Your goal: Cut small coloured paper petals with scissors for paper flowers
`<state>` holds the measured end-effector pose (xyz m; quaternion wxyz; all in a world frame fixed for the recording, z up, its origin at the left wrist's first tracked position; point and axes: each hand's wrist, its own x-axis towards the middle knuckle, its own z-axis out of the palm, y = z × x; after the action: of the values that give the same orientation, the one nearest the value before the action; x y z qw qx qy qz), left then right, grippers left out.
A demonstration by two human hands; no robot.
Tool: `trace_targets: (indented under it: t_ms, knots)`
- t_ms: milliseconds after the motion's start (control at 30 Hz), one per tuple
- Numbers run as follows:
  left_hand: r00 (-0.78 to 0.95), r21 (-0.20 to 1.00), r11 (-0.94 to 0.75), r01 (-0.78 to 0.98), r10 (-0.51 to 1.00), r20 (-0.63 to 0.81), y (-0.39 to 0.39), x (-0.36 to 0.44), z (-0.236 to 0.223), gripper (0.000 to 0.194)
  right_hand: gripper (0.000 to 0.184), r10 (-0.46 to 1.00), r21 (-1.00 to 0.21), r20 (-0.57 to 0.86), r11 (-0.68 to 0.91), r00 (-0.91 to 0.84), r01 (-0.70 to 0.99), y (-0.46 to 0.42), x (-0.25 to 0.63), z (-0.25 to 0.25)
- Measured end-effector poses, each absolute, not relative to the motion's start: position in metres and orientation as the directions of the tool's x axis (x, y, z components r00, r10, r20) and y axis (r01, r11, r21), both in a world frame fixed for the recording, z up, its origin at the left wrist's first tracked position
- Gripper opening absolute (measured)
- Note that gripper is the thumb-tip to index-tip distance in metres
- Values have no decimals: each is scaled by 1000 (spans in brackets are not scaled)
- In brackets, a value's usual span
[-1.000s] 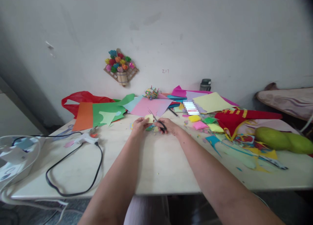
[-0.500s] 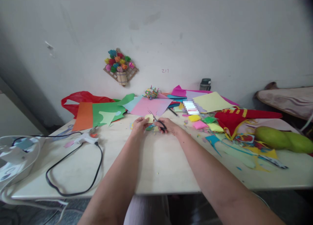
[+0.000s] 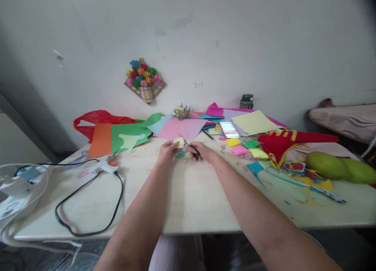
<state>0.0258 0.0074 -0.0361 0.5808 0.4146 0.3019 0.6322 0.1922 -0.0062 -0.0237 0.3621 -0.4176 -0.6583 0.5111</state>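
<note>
Between the fingers of my left hand is a small pale-yellow piece of paper, held just above the table. My right hand is closed around the black handles of a pair of scissors. The blades point up and to the left, somewhat apart, beside the paper's right edge. Whether they touch the paper I cannot tell. Small coloured paper scraps lie on the table beneath and between my hands.
A glue gun with a looping black cord lies left. Coloured sheets spread along the back. On the right are small coloured packets, paper offcuts, red fabric and green mangoes. A power strip sits at the left edge.
</note>
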Motion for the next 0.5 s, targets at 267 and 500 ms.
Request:
trace_targets:
  t_ms: [267, 500]
  knots:
    - [27, 864, -149, -481, 982, 184, 6, 26, -36, 29, 27, 928, -974, 35, 114, -371, 194, -8, 191, -23]
    - [44, 862, -143, -486, 981, 187, 5, 26, -35, 29, 23, 939, -972, 26, 104, -343, 212, -11, 190, -21]
